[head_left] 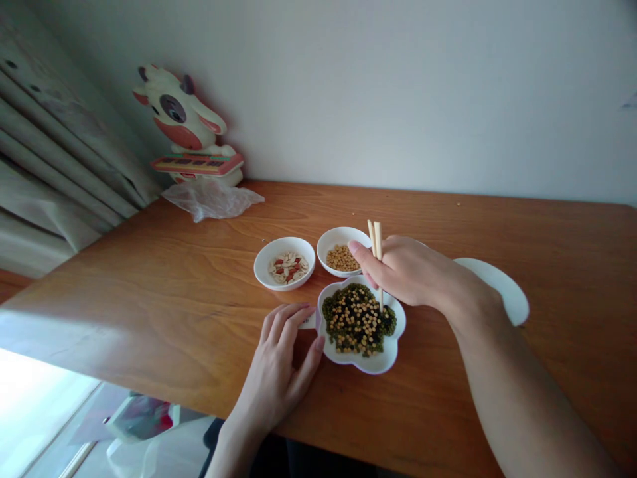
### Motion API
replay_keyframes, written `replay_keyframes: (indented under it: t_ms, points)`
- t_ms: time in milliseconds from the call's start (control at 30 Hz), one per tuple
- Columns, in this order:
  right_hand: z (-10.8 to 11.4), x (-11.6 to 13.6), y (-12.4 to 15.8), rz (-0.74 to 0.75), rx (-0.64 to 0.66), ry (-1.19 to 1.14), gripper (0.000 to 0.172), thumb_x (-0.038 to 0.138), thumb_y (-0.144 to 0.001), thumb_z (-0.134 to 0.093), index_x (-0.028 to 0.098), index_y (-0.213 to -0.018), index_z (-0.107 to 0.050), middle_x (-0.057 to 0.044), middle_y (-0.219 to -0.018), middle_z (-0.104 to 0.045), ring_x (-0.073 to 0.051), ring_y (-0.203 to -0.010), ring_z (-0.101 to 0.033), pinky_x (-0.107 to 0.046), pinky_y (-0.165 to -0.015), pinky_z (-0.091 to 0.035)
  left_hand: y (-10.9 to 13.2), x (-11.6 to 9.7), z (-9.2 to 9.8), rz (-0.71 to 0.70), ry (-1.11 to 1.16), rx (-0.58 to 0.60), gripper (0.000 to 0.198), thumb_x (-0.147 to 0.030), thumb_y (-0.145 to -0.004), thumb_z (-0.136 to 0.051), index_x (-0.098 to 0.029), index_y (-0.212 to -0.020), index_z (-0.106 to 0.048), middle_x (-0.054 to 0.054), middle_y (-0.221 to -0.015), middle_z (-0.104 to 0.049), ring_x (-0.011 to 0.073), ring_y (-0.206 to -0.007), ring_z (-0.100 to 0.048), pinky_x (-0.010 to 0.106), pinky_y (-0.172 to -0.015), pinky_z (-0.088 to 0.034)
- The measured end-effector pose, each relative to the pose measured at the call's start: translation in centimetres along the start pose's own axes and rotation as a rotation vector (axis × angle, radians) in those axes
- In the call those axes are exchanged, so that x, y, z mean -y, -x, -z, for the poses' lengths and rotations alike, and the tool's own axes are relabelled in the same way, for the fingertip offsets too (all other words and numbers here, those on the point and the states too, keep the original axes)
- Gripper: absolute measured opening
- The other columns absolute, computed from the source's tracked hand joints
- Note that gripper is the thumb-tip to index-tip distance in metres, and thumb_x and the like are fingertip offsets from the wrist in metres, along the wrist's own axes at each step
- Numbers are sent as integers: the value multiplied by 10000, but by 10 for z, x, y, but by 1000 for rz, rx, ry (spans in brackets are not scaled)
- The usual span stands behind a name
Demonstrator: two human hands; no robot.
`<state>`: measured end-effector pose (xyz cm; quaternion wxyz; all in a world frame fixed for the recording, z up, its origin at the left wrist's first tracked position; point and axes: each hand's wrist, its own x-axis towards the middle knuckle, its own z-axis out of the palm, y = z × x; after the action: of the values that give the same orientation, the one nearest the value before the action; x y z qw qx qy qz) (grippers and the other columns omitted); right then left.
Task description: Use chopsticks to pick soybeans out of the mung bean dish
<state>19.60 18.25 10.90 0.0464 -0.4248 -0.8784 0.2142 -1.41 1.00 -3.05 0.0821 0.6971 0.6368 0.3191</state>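
Below and left of the dish (391,362), off the counter's (189,318) near edge: bin (144,419), coloured stuff inside, too blurred to tell. Just left of dish: left hand (281,352), fingers and thumb apart, gripping nothing; thumb at the dish rim, fingertips by a small white label (309,322), text unreadable.

Dish itself: white, flower-shaped, lilac rim, sitting on the counter. Holds green, black and yellow beans (354,318), green showing mostly round the outside.

Over dish's back right: right hand (405,265), closed on pale chopsticks (379,247), steep, tips down in the beans. Right of dish, a bit behind: white plate (500,285), partly hidden by right arm.

Behind-left of dish: seed bowl (285,287), white, pale seeds plus reddish-brown pieces. Directly behind dish: yellow-bean bowl (331,268), partly covered by right hand. Bowls side by side; can't tell if touching.

Far back-left of dish: plastic bag (213,199), crumpled, before cow toy (194,136) with keyboard, upright near wall (398,99). Curtain (54,182) farther left.
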Motion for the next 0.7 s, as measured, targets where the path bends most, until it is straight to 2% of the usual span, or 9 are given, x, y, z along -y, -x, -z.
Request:
replay_keyframes:
  t_ms: [300,567,700]
  points:
    - [5,-1,6,11,-15,-30,800,720,-1090,-129,223,-663,-589,-23,-590,-647,-159,-537,-513,-351,-597,-297,0,0,0,7,14,9,429,-343,-1081,-605,-291,-1496,-510,101,-1505,-586,324,-1430,-513,550,-1207,-477]
    - [9,0,12,101,-12,-39,723,641,-1119,-168,230,-688,-578,-10,-598,-617,-163,-553,-522,-358,-585,-281,0,-1,1,12,22,16,415,-340,-1090,-593,-292,-1492,-504,112,-1505,-575,339,-1434,-499,573,-1197,-470]
    - [9,3,12,48,-4,-27,728,650,-1111,-173,220,-697,-590,-27,-652,-672,-165,-578,-553,-353,-596,-307,0,-1,1,11,25,15,415,-334,-1090,-595,-294,-1491,-499,111,-1503,-573,336,-1432,-493,579,-1200,-463]
